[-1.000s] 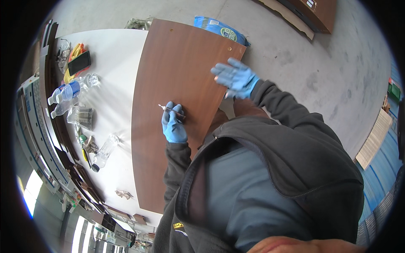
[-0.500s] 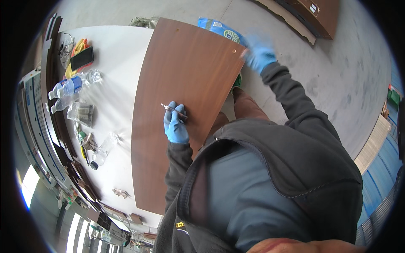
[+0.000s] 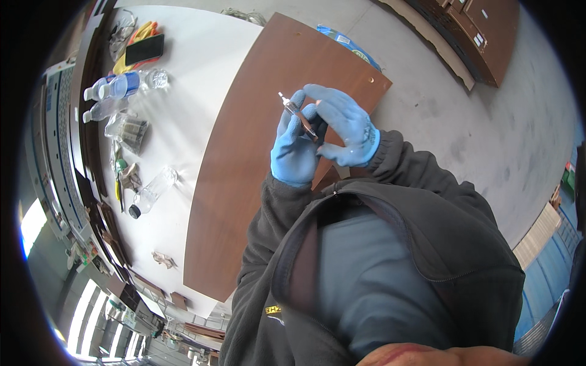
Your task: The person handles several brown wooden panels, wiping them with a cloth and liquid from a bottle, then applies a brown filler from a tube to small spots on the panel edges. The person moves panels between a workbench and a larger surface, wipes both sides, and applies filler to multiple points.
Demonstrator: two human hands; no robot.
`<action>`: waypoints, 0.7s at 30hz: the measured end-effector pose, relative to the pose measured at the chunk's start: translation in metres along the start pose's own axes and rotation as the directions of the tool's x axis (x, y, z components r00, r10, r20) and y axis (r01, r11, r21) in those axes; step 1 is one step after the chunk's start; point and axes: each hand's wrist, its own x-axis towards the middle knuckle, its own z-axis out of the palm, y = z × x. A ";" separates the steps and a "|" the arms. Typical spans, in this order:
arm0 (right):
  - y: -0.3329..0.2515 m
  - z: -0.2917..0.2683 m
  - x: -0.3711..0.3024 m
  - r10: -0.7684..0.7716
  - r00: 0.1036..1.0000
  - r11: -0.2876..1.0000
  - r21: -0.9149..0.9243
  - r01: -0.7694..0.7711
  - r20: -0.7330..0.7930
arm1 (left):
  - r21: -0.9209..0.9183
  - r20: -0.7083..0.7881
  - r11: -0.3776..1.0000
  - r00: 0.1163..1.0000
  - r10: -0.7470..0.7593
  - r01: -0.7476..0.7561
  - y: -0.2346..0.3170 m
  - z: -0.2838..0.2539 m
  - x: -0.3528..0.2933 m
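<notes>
My left hand (image 3: pixel 295 157), in a light blue glove, holds a small slim bottle (image 3: pixel 301 119) with a white nozzle and brown contents. The nozzle points up and to the left. Close on the right is my right hand (image 3: pixel 348 125), gloved the same way, with its fingers stretched out and its thumb apart. Its fingertips come up to the bottle and the left fingers; whether they touch I cannot tell. Beneath both hands lies a brown wood-grain panel (image 3: pixel 244 152) with one curved long side and small round marks near its far corners.
The panel rests on a white table (image 3: pixel 183 110). Along the table's left lie a dark phone (image 3: pixel 144 50) on coloured gloves, several plastic bottles (image 3: pixel 125 85), a clear bag (image 3: pixel 131 131) and a lying bottle (image 3: pixel 154 192). Brown boards (image 3: pixel 470 36) stand beyond, at the far right.
My right hand has come from the panel's far right corner to beside my left hand. My left hand has moved farther out and right, still holding the small bottle. The view has shifted.
</notes>
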 end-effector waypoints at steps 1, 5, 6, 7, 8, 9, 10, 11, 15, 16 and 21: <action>0.000 -0.002 0.004 -0.019 1.000 1.000 -0.015 0.019 -0.015 | -0.053 0.025 0.999 1.000 0.007 -0.006 0.001 0.001 0.000; 0.003 -0.003 0.017 -0.051 0.999 0.998 -0.023 0.051 0.004 | -0.080 0.038 0.996 0.999 0.032 -0.029 0.000 -0.006 -0.003; 0.004 -0.003 0.021 -0.049 0.998 0.999 0.021 0.049 0.033 | -0.092 0.019 0.994 0.998 0.054 -0.052 0.002 -0.010 -0.003; 0.004 -0.001 0.025 -0.039 0.995 0.997 0.068 0.033 0.087 | -0.101 0.019 0.991 0.996 0.089 -0.086 0.004 -0.013 -0.003; 0.004 0.000 0.029 -0.055 0.995 0.996 0.079 0.048 0.088 | -0.166 0.015 0.982 0.996 0.089 -0.085 0.010 -0.016 -0.006; 0.003 0.002 0.033 -0.045 0.992 0.997 0.068 0.037 0.121 | -0.109 -0.041 0.985 0.990 0.134 -0.137 0.015 -0.019 -0.010; 0.002 0.004 0.035 -0.039 0.984 0.997 0.065 0.028 0.176 | -0.004 -0.091 0.984 0.980 0.176 -0.177 0.020 -0.020 -0.015; 0.000 0.008 0.037 -0.043 0.977 0.997 0.070 0.029 0.206 | 0.106 -0.165 0.974 0.963 0.214 -0.198 0.026 -0.022 -0.021; -0.014 0.044 0.042 0.157 0.933 0.894 0.354 -0.273 0.323 | 0.332 -0.303 0.915 0.893 0.332 -0.227 0.040 -0.033 -0.039; -0.018 0.055 0.044 0.204 0.922 0.874 0.362 -0.323 0.329 | 0.380 -0.318 0.869 0.837 0.446 -0.318 0.041 -0.040 -0.041; -0.026 0.104 0.050 0.273 0.883 0.903 0.214 -0.372 0.383 | 0.712 -0.418 0.654 0.592 0.688 -0.257 0.108 -0.124 -0.032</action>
